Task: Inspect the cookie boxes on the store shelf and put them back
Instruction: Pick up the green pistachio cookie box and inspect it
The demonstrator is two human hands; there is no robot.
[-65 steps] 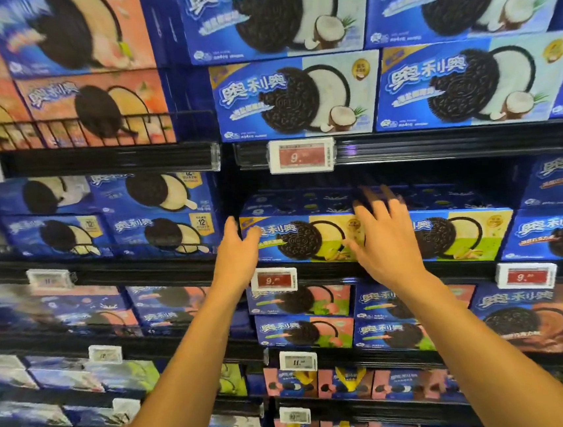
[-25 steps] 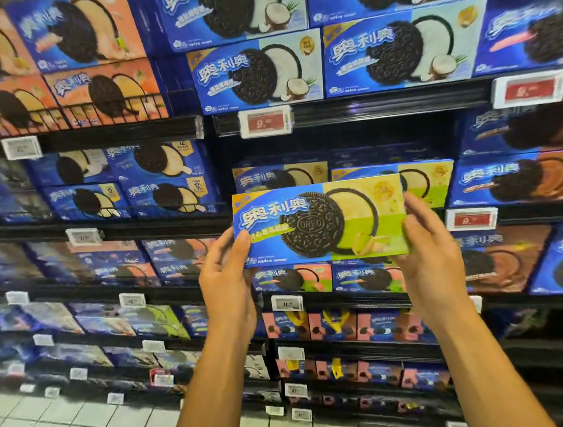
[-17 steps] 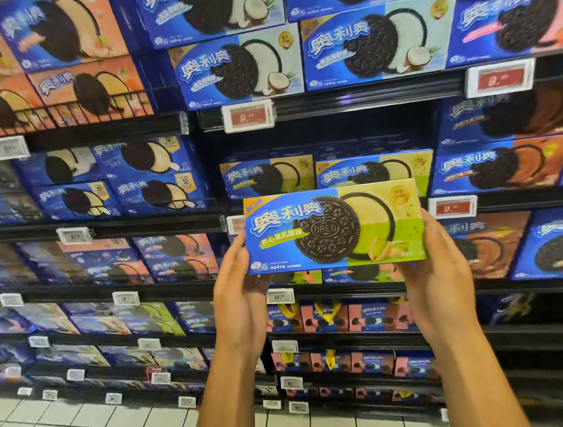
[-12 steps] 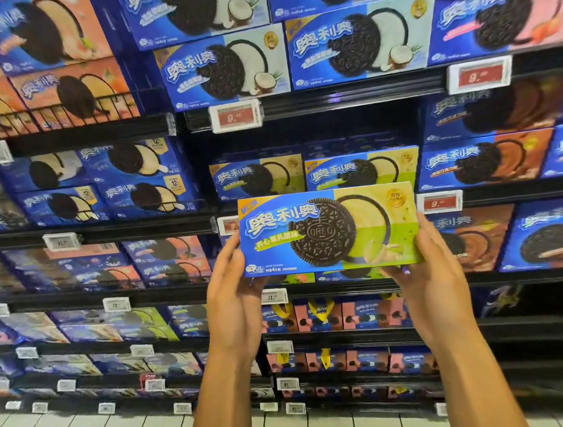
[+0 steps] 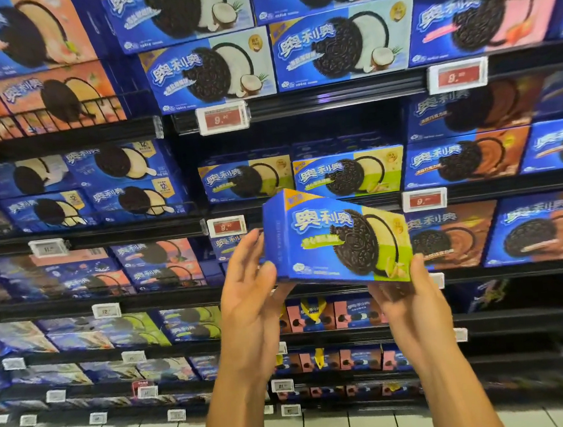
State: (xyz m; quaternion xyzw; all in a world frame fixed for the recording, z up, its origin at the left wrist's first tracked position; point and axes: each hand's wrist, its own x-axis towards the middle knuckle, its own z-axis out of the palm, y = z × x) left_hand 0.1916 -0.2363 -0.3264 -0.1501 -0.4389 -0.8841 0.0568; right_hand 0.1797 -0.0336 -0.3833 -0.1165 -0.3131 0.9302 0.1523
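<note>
Inspection was under way: cookie box (image 5: 336,242) off the shelf (image 5: 307,207), right hand (image 5: 409,301) gripping it, left hand (image 5: 251,285) open against its end; return outstanding.

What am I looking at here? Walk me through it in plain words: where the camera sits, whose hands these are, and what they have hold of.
There is no machine here. A person wears one wide-angle camera on the head, so you see what they see, looking at a store shelf stacked with cookie boxes and price tags. The two bare arms reaching up from the bottom are their own. The right hand grips the lower right corner of a blue and green cookie box, which is turned at an angle so its narrow end faces left. The left hand is open beside that end, fingers touching it. Two matching boxes sit on the shelf just behind.
</note>
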